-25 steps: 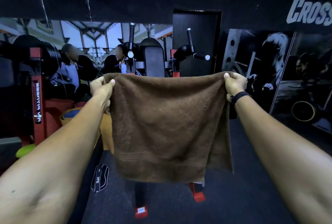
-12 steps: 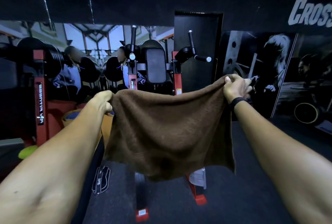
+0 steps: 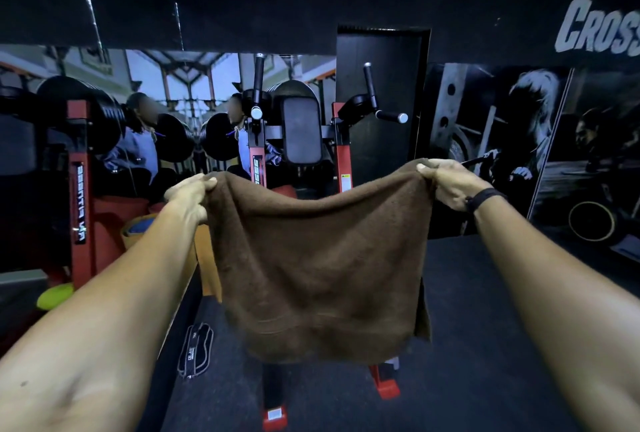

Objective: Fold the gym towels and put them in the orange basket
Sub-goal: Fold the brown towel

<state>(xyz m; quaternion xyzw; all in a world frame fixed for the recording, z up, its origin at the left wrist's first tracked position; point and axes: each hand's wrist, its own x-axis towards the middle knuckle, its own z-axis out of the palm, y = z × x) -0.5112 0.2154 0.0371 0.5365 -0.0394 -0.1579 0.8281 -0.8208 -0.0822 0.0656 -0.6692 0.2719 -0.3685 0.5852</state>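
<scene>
A brown towel (image 3: pixel 318 258) hangs doubled in front of me, held up at arm's length. My left hand (image 3: pixel 188 194) pinches its top left corner. Its top right corner is pinched by my right hand (image 3: pixel 448 182), which wears a black wristband. The top edge sags between the two hands. The orange basket (image 3: pixel 135 229) stands low at the left behind my left forearm, with something blue inside; most of it is hidden by the arm and the towel.
A red and black gym station (image 3: pixel 298 134) with a back pad and handles stands straight ahead, its feet on the dark floor. A red weight rack (image 3: pixel 78 189) is at the left. A black strap (image 3: pixel 195 350) lies on the floor. Two people show in the mirror.
Both hands have come lower with the towel, and the taut top edge has gone slack and now sags in the middle. The view has tilted slightly.
</scene>
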